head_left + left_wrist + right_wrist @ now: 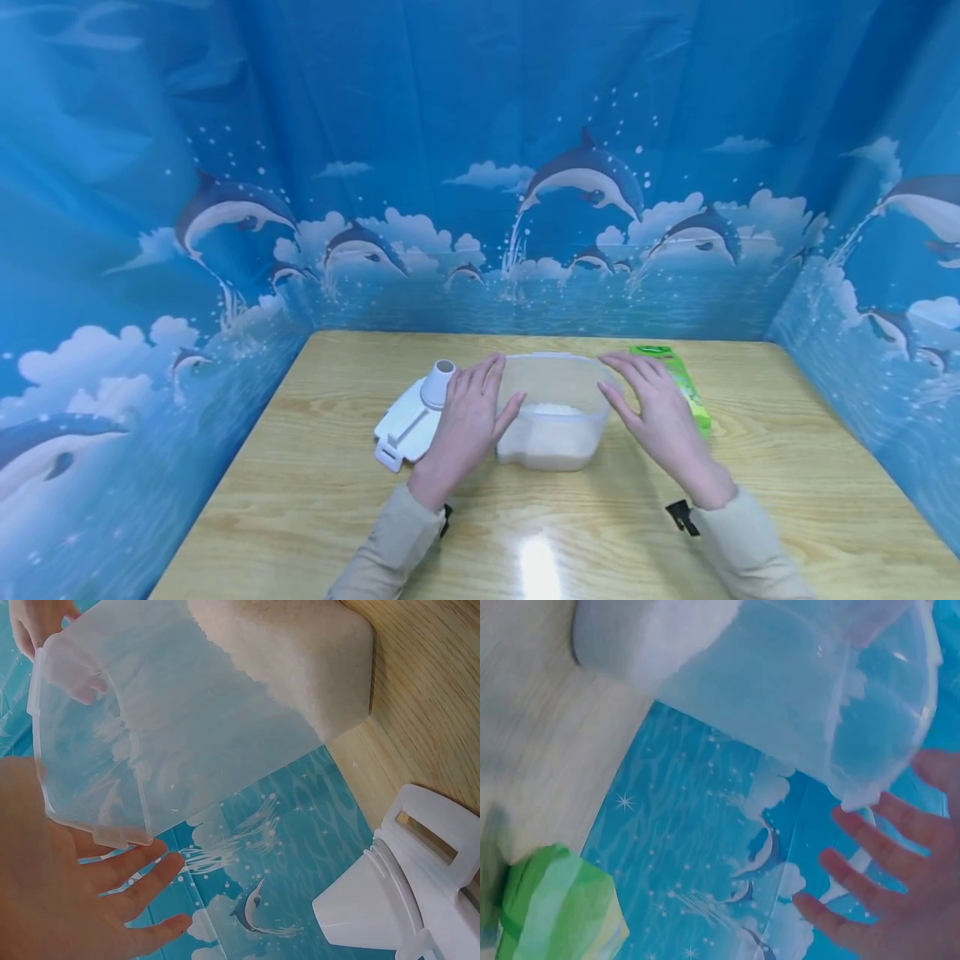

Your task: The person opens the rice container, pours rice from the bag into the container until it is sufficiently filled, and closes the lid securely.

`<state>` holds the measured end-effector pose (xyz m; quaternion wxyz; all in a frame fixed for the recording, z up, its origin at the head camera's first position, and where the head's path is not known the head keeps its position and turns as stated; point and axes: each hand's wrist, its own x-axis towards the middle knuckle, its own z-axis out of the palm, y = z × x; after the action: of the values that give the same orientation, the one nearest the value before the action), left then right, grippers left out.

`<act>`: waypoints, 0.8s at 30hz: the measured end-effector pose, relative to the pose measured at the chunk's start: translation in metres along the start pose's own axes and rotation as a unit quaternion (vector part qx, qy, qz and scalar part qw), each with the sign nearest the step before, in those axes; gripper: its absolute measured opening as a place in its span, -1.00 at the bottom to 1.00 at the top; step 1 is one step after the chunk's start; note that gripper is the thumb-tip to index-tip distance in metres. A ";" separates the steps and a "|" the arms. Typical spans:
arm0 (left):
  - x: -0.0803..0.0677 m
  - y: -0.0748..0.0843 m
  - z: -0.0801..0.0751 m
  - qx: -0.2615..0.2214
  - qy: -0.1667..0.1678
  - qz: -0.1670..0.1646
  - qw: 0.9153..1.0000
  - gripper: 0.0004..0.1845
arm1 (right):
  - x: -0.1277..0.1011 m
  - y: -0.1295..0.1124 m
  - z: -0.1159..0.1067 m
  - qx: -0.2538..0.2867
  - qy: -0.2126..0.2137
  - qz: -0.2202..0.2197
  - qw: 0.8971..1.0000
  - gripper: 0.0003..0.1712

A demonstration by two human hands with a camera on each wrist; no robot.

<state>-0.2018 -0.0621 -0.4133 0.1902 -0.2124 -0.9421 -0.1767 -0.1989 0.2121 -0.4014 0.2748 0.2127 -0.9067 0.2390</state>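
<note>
A translucent plastic storage container (551,442) stands upright and uncovered on the table, with white rice-like grains (300,667) in its lower part. My left hand (467,417) is at the left of its rim, fingers mostly straight and spread; they seem to touch the rim in the left wrist view. On the opposite side my right hand (663,417) has its fingers extended by the rim, and a fingertip appears to meet the rim's corner in the right wrist view. Left of the container lies a white lid (408,421) bearing a white cup (367,900).
A green packet (686,387) lies right of the container, partly behind my right hand. The wooden table (300,508) is bordered by a blue dolphin-print curtain (450,100) at the back and sides.
</note>
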 end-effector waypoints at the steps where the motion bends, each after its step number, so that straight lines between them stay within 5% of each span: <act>1: 0.000 0.000 0.000 0.000 0.001 0.001 1.000 -0.28 | 0.000 0.000 0.003 0.001 0.000 -0.009 1.000 -0.54; 24: 0.000 0.001 0.000 -0.004 0.005 0.001 1.000 -0.29 | -0.007 0.004 0.018 -0.083 0.022 -0.082 0.993 -0.53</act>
<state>-0.2012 -0.0609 -0.4128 0.1948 -0.2134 -0.9401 -0.1809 -0.2027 0.2072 -0.4208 0.3300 0.2578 -0.8966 0.1442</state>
